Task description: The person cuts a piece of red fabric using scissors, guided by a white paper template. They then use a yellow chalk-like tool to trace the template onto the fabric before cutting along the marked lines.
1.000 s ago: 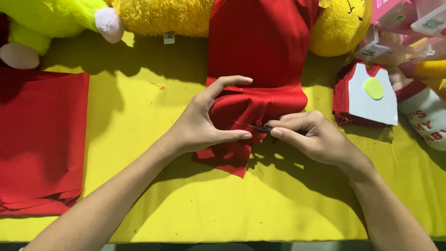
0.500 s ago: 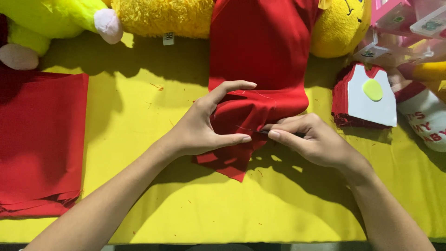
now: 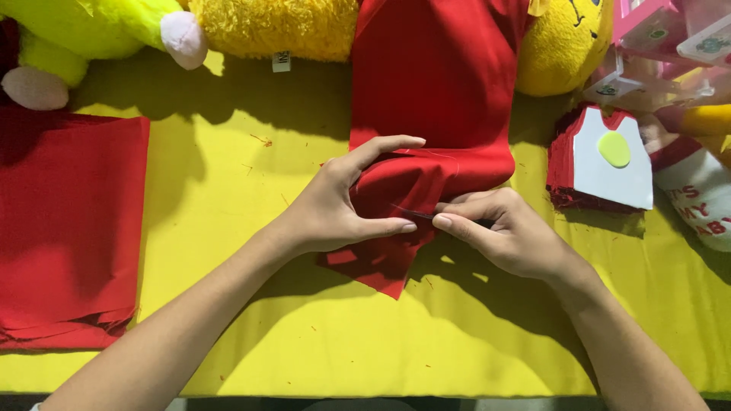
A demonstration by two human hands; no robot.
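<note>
Both hands point(image 3: 343, 209) point(image 3: 506, 232) pinching red cloth point(image 3: 434, 99) over yellow table cover point(image 3: 228, 198).

Worktop point(image 3: 251, 320) w/ a bright yellow cover, lit hard so shadows fall dark. Far left: flat stack of red cloth sheets point(image 3: 68, 228), edges roughly squared. Centre: long red cloth point(image 3: 438, 91) running from the far edge down to mid-worktop, its near end bunched and folded under both hands. Along the far edge – a green plush toy point(image 3: 84, 30) at left w/ pale pink paws, a yellow plush toy point(image 3: 274, 27) beside it. Right of centre: pile of small red cut shapes point(image 3: 562, 164) w/ a white shirt-shaped pattern point(image 3: 613, 171) on top. Red thread scraps point(image 3: 263, 141) dot the yellow – mostly left of the long cloth.
</note>
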